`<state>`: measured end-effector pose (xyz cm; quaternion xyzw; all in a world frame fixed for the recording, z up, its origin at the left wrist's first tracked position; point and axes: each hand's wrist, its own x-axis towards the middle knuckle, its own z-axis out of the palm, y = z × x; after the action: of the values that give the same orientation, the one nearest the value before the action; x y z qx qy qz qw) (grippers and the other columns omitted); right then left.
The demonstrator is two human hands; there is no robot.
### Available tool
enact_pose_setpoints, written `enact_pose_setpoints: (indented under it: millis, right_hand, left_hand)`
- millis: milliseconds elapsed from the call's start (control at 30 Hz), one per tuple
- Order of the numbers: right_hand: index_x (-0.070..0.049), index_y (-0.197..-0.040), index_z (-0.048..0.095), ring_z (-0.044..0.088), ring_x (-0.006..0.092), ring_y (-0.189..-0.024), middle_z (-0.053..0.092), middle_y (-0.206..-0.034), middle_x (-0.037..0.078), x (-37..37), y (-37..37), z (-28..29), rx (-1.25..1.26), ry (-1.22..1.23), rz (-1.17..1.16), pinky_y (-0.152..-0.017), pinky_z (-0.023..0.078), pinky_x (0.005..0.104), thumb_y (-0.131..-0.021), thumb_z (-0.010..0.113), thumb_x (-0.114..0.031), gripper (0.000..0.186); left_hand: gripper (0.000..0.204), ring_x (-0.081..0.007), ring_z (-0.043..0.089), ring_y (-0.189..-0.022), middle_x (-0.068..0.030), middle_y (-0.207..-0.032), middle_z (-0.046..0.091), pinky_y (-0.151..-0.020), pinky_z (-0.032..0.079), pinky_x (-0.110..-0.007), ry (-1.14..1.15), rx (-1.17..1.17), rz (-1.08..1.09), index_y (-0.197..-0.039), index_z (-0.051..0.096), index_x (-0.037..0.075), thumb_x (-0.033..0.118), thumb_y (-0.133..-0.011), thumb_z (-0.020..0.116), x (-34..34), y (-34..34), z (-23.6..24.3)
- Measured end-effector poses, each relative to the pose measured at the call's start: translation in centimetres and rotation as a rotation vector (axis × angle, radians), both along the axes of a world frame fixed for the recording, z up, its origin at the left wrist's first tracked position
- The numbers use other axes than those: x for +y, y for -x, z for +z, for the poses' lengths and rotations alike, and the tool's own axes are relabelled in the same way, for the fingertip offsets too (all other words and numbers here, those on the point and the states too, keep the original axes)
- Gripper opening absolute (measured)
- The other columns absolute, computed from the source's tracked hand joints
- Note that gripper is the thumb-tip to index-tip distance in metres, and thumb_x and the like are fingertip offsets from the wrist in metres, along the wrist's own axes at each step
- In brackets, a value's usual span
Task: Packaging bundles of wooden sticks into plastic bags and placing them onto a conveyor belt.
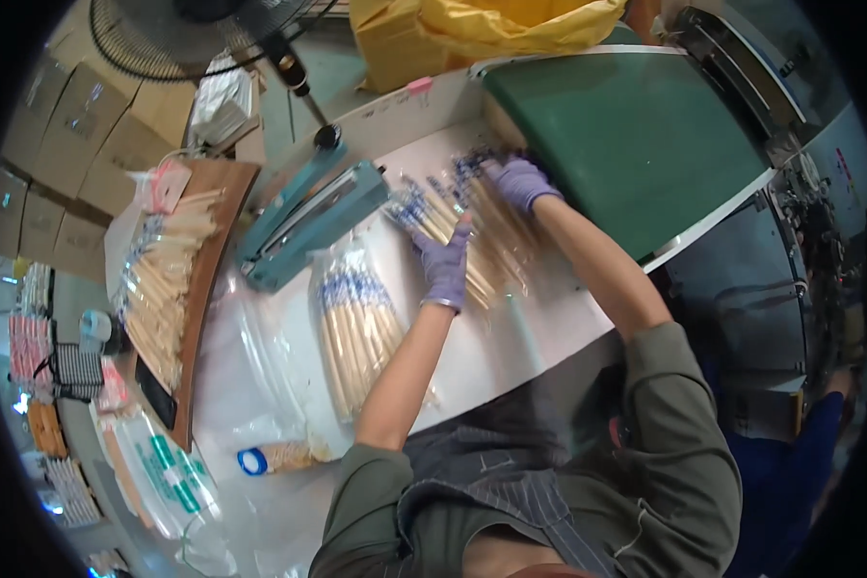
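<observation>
Loose wooden chopsticks (436, 214) in clear sleeves with blue-printed ends lie in a slanting row on the white worktop. My left hand (443, 270), in a purple glove, lies against their left side with thumb and fingers spread apart. At the far right of the row, my right hand (522, 183), also gloved in purple, has its fingers curled over the blue ends of more wrapped chopsticks (506, 231). These look blurred, and the fingertips are partly hidden. To the left of my left forearm is a clear bag packed with chopsticks (352, 328).
A teal bag sealer (313, 222) stands left of the bag. Further left, a brown board (212, 289) bears a heap of wrapped chopsticks. A green-topped surface (636, 135) borders the right side. Beyond are a fan (202, 39) and a yellow bag (520, 24); a tape roll (252, 460) lies near left.
</observation>
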<state>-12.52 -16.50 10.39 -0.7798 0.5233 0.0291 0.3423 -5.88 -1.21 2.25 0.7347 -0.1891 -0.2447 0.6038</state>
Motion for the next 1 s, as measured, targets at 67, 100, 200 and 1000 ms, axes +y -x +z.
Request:
enact_pose_setpoints:
  millis: [67, 100, 200, 1000]
  right_hand:
    - [0.002, -0.120, 0.039, 0.035, 0.0376, -0.117, 0.028, -0.131, 0.022, 1.1, -0.6, -5.9, -0.030, 0.095, -0.038, -0.093, 0.033, 0.0406, -0.080, 0.034, -0.058, 0.072]
    - [0.001, -0.123, 0.035, 0.034, 0.0368, -0.118, 0.029, -0.132, 0.021, 1.3, -1.3, -8.5, -0.070, 0.202, -0.073, -0.094, 0.032, 0.0404, -0.080, 0.032, -0.059, 0.074]
    - [-0.005, -0.129, 0.029, 0.034, 0.0343, -0.118, 0.035, -0.128, 0.022, 4.9, -2.0, -8.9, -0.183, 0.170, 0.027, -0.096, 0.029, 0.0378, -0.079, 0.031, -0.061, 0.075]
    - [-0.002, -0.118, 0.041, 0.041, 0.0162, -0.106, 0.045, -0.112, 0.008, 23.2, 2.9, 4.6, -1.136, -0.408, 0.477, -0.091, 0.033, 0.0291, -0.054, 0.078, -0.022, 0.077]
  left_hand:
    - [0.101, -0.0244, 0.037, -0.113, -0.0204, -0.126, 0.033, -0.094, 0.030, -0.030, -0.293, -0.141, 0.123, -0.128, 0.016, -0.009, 0.045, -0.063, 0.071, -0.1, -0.4, -0.2]
    - [0.094, -0.0258, 0.046, -0.104, -0.0212, -0.115, 0.044, -0.088, 0.037, -0.031, -0.200, -0.136, 0.193, -0.122, 0.024, -0.013, 0.042, -0.063, 0.072, 0.0, -0.9, -1.7]
    - [0.071, -0.0267, 0.055, -0.091, -0.0172, -0.100, 0.055, -0.079, 0.044, -0.031, 0.051, 0.365, -0.150, -0.114, 0.041, -0.008, 0.035, -0.067, 0.070, 3.4, -2.4, 1.5]
    - [0.070, -0.0172, 0.046, -0.104, -0.0071, -0.113, 0.048, -0.090, 0.037, -0.032, 0.398, 0.677, -0.813, -0.116, 0.043, 0.002, 0.024, -0.059, 0.076, 19.0, 2.1, 6.8]
